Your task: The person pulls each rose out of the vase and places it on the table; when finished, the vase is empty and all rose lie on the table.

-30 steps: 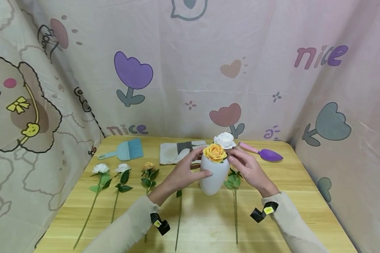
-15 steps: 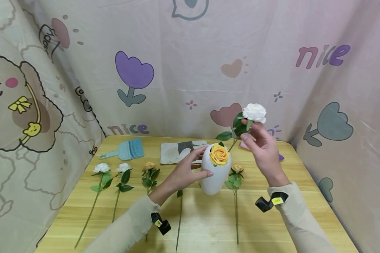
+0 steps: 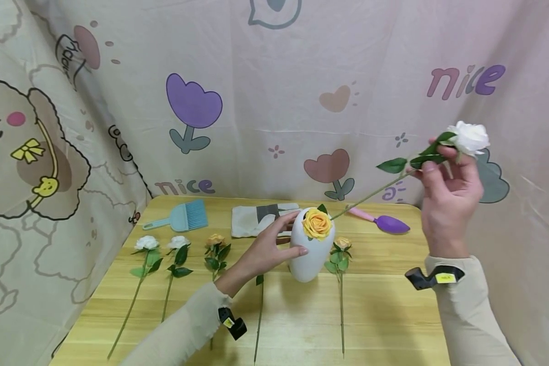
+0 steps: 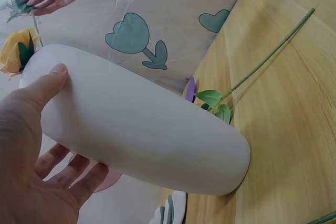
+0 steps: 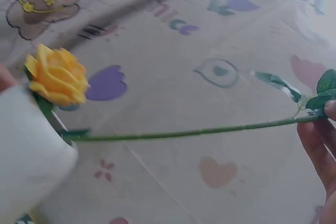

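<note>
My left hand (image 3: 271, 250) grips a white vase (image 3: 312, 259) near its upper part, thumb in front and fingers round the far left side. A yellow rose (image 3: 317, 223) stands in the vase with its bloom at the mouth. Up to the right, my right hand (image 3: 453, 195) pinches a white rose (image 3: 470, 137) just below the bloom, among its leaves. Its long green stem (image 5: 199, 131) slants down, the lower end still inside the vase mouth. In the left wrist view, the vase base (image 4: 231, 166) meets the wooden table (image 4: 294, 129).
Two white roses (image 3: 146, 243) and several yellow ones lie on the table, stems toward the front; one yellow rose (image 3: 343, 244) lies right of the vase. Behind are a blue brush (image 3: 183, 217), folded white-and-grey gloves (image 3: 247, 221) and a purple trowel (image 3: 391, 224). A printed curtain (image 3: 265, 91) encloses the table.
My right hand has taken hold of the white rose at the vase and pulled it up and right, drawing out much of its stem. The left hand stays on the vase.
</note>
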The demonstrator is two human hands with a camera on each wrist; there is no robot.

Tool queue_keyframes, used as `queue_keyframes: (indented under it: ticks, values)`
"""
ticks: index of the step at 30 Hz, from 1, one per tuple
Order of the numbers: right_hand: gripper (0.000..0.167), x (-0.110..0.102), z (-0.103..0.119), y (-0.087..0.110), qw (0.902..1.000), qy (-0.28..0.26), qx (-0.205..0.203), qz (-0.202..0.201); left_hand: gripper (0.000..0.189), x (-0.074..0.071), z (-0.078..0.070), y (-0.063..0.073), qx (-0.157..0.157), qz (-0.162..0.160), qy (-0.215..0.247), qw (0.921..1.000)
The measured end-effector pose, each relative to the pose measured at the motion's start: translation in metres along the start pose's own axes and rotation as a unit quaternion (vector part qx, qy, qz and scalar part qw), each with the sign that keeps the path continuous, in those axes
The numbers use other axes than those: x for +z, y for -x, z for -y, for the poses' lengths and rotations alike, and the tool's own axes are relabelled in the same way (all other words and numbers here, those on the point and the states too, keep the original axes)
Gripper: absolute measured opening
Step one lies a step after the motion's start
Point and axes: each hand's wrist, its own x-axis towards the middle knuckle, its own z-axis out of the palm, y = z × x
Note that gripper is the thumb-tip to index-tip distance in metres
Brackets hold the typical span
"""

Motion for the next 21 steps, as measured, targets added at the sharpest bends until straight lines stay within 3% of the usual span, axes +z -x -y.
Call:
queue_keyframes:
  ticks: [4,8,12,15,18,21]
  values:
    - [0.030,-0.019,0.008,-0.009,0.9991,-0.022,-0.011,-0.035,0.089,0.000,0.000,0.000,-0.001,0.001,0.002,1.0000]
    - [0.032,-0.045,0.011,-0.008,0.9991,-0.002,0.014,-0.040,0.089,0.000,0.001,0.000,-0.004,-0.001,0.004,1.0000]
    - [0.036,-0.076,0.009,0.002,0.9925,0.094,0.069,-0.036,0.090,0.000,0.001,-0.001,-0.003,0.001,0.010,0.9999]
    - [0.037,-0.102,0.003,0.014,0.9739,0.189,0.125,-0.014,0.090,0.000,0.001,-0.002,0.000,0.003,0.010,0.9999]
    - [0.038,-0.130,-0.008,0.027,0.9469,0.262,0.178,0.055,0.090,0.000,0.002,-0.002,0.002,0.003,0.009,1.0000]
    - [0.037,-0.154,-0.023,0.041,0.9188,0.289,0.234,0.131,0.089,0.000,0.002,-0.001,0.004,0.001,0.008,1.0000]
